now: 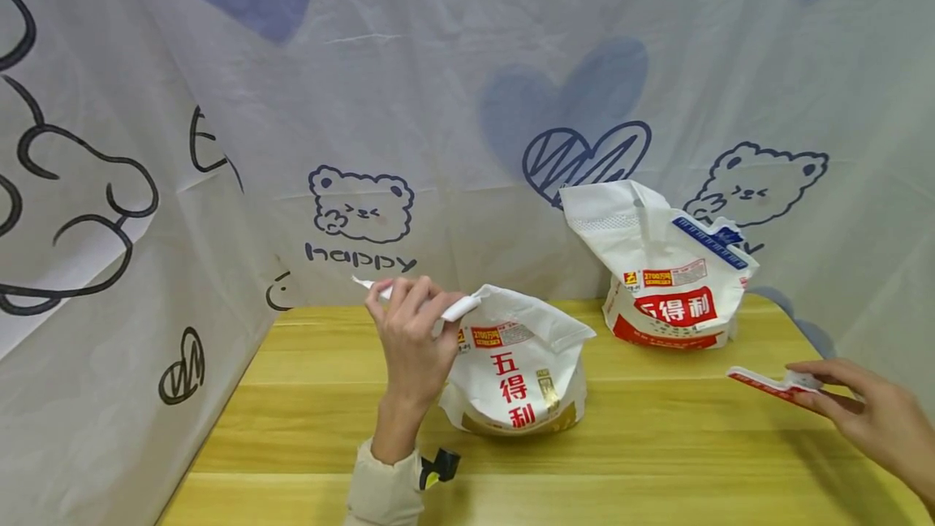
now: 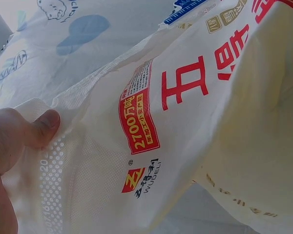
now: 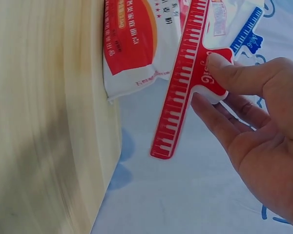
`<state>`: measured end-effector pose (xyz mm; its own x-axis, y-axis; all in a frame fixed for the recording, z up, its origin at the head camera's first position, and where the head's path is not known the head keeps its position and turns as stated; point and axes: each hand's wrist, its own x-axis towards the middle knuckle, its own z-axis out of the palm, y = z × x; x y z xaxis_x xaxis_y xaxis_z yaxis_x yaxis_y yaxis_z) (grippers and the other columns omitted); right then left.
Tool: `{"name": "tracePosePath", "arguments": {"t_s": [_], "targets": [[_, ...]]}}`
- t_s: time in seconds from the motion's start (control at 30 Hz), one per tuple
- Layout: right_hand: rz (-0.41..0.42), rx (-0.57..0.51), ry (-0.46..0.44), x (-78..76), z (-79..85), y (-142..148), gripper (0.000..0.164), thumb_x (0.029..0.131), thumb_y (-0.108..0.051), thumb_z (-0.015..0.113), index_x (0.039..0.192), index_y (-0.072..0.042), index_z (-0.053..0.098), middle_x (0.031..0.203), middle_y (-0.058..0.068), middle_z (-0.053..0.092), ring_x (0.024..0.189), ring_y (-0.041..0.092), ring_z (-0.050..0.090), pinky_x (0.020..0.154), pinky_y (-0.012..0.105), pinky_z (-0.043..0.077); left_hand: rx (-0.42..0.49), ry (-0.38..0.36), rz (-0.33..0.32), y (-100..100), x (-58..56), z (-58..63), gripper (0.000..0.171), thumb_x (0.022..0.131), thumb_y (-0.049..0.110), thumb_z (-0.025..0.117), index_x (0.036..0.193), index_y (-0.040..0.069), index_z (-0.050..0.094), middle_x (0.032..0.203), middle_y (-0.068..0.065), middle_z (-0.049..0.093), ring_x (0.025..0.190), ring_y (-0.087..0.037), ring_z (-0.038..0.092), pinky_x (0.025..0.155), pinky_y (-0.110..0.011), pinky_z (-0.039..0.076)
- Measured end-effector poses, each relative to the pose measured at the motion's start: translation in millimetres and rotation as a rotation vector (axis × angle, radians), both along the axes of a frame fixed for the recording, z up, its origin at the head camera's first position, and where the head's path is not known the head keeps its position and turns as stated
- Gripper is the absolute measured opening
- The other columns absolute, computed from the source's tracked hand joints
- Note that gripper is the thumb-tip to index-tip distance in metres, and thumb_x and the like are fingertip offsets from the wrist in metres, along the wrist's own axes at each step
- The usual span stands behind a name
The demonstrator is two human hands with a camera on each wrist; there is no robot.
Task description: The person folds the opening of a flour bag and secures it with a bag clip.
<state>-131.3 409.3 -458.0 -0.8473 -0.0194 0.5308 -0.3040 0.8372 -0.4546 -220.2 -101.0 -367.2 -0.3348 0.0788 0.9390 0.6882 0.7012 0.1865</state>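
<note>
My left hand [image 1: 416, 331] grips the top edge of a white flour bag [image 1: 511, 380] with red lettering, which stands on the table. In the left wrist view the thumb [image 2: 48, 124] presses on the bag's dotted top strip. Out to the right, my right hand [image 1: 869, 412] pinches a red bag clip [image 3: 178, 92] by its tab, between thumb and fingers. The clip is long, with a piano-key pattern, and is held apart from both bags. A second flour bag [image 1: 679, 307] stands behind to the right, with a blue clip [image 1: 708, 242] across its folded top.
Both bags stand on a wooden table [image 1: 307, 420]. A white cloth [image 1: 438, 104] printed with bears and hearts hangs behind and at the sides. The table's right edge [image 3: 107, 190] lies near my right hand.
</note>
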Motion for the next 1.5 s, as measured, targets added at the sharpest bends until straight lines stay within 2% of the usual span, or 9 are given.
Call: {"name": "tracePosePath", "arguments": {"t_s": [0.1,0.33,0.5,0.63,0.7,0.9,0.97,1.23,1.5], "targets": [[0.008,-0.025,0.011,-1.6,0.7,0.2,0.038,0.072,0.014,0.083,0.106,0.002,0.073,0.108,-0.041,0.046,0.092,-0.025,0.043,0.064,0.002,0.046,0.002,0.008,-0.002,-0.2,-1.4,-0.9,0.012,0.076,0.002,0.085,0.08,0.008,0.076,0.074,-0.002,0.06,0.083,-0.025,0.054,0.104,-0.06,0.026],[-0.009,-0.049,-0.033,-2.5,3.5,-1.0,0.034,0.077,0.009,0.082,0.109,0.001,0.073,0.106,-0.041,0.046,0.088,-0.021,0.045,0.063,0.003,0.046,-0.001,0.0,-0.004,-0.5,-0.9,-0.6,0.012,0.076,0.002,0.085,0.081,0.008,0.076,0.075,-0.002,0.06,0.084,-0.025,0.055,0.105,-0.06,0.025],[-0.024,-0.047,-0.046,-4.6,7.2,-4.0,0.03,0.081,0.005,0.082,0.11,0.0,0.073,0.105,-0.029,0.056,0.086,-0.02,0.045,0.063,0.002,0.045,-0.001,-0.029,-0.002,-1.1,-0.6,-1.6,0.011,0.077,0.001,0.083,0.083,0.008,0.077,0.077,-0.002,0.062,0.086,-0.025,0.055,0.107,-0.059,0.024],[-0.007,-0.064,-0.015,-6.6,10.4,-7.9,0.029,0.08,0.01,0.08,0.107,0.001,0.074,0.104,-0.036,0.05,0.085,-0.019,0.048,0.065,0.002,0.046,0.003,-0.029,-0.001,-0.9,-0.9,-1.8,0.011,0.077,0.001,0.083,0.083,0.008,0.077,0.076,-0.002,0.061,0.086,-0.025,0.055,0.107,-0.058,0.024],[-0.012,-0.07,-0.016,-7.0,12.1,-10.7,0.028,0.08,0.011,0.08,0.106,0.001,0.074,0.103,-0.029,0.055,0.085,-0.018,0.049,0.065,0.002,0.046,0.002,-0.027,0.001,-0.8,-0.6,-1.7,0.011,0.077,0.002,0.083,0.083,0.008,0.077,0.076,-0.002,0.061,0.086,-0.025,0.055,0.107,-0.058,0.025],[-0.058,-0.084,-0.08,-7.0,15.2,-20.8,0.031,0.082,0.011,0.078,0.11,0.003,0.07,0.105,0.017,0.067,0.082,-0.016,0.046,0.064,0.002,0.045,-0.006,-0.023,0.007,-0.9,0.3,-0.6,0.009,0.078,0.004,0.084,0.082,0.008,0.077,0.076,-0.002,0.061,0.086,-0.025,0.055,0.106,-0.058,0.025],[-0.064,-0.094,-0.094,-7.3,16.4,-23.1,0.032,0.083,0.01,0.078,0.113,0.004,0.069,0.107,0.021,0.066,0.083,-0.016,0.045,0.064,0.002,0.045,-0.008,-0.02,0.006,-1.0,0.4,-0.4,0.01,0.078,0.004,0.084,0.082,0.008,0.076,0.076,-0.002,0.061,0.086,-0.025,0.055,0.106,-0.059,0.025],[-0.044,-0.115,-0.031,-8.8,21.9,-24.3,0.032,0.083,0.012,0.077,0.113,0.003,0.07,0.104,-0.021,0.057,0.087,-0.016,0.047,0.066,0.002,0.046,0.0,-0.01,0.003,-0.3,0.5,1.0,0.01,0.077,0.004,0.085,0.081,0.008,0.077,0.075,-0.002,0.061,0.085,-0.025,0.055,0.106,-0.058,0.025],[-0.048,-0.127,-0.031,-10.9,23.8,-26.6,0.031,0.082,0.01,0.079,0.111,0.002,0.072,0.103,-0.025,0.056,0.085,-0.013,0.048,0.066,0.002,0.046,0.004,-0.016,-0.001,-0.6,1.5,0.2,0.011,0.076,0.001,0.083,0.082,0.008,0.077,0.076,-0.002,0.062,0.086,-0.025,0.056,0.105,-0.059,0.026]]}}
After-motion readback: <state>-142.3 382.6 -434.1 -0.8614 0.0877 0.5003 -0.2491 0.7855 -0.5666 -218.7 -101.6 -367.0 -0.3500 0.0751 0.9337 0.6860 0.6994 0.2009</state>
